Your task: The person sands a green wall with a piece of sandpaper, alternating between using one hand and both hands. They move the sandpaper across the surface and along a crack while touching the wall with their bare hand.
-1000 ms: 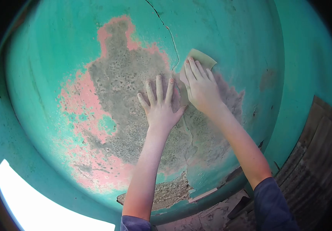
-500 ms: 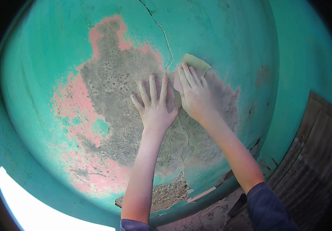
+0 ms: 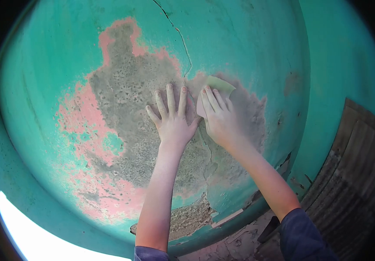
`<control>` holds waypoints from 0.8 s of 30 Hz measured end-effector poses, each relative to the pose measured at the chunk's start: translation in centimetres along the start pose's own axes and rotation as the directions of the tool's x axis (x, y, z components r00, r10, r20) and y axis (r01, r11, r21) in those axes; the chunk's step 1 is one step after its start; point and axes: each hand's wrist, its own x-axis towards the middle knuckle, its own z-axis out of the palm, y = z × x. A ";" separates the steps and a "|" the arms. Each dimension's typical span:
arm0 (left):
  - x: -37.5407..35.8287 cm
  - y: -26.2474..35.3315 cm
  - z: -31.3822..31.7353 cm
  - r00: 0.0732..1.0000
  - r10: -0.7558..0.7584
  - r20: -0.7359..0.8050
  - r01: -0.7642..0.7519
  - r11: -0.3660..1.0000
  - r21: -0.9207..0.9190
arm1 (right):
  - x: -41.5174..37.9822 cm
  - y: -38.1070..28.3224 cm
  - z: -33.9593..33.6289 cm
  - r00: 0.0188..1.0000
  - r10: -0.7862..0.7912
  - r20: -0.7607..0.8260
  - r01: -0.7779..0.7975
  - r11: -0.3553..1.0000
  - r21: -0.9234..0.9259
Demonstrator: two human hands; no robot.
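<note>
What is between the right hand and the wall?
In the head view, a sandpaper sheet lies between the right hand and the wall.

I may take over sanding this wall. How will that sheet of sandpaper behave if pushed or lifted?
The sandpaper looks thin and lies flat under the right hand, so probably floppy and light. Pressed against the rough wall, it likely grips rather than slips.

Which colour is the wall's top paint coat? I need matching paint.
Turquoise green wall, seen in the head view.

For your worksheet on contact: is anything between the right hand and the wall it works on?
Yes. A sheet of sandpaper lies flat between the right hand and the wall. The left hand rests bare on the wall.
</note>
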 end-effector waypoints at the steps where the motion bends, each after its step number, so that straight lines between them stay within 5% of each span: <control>1: -0.1 0.1 0.1 1.000 0.005 0.000 -0.005 1.000 -0.006 | -0.8 -0.1 -0.1 0.999 -0.009 0.051 0.009 1.000 0.000; 7: 0.2 0.3 -0.9 0.997 -0.017 0.079 0.016 1.000 0.014 | 5.9 1.2 -0.8 0.997 -0.006 -0.072 0.002 0.998 -0.058; 24: -0.2 0.1 -0.9 1.000 0.000 0.005 0.000 0.999 -0.045 | 1.2 2.8 0.0 0.987 -0.153 -0.046 0.149 0.986 -0.071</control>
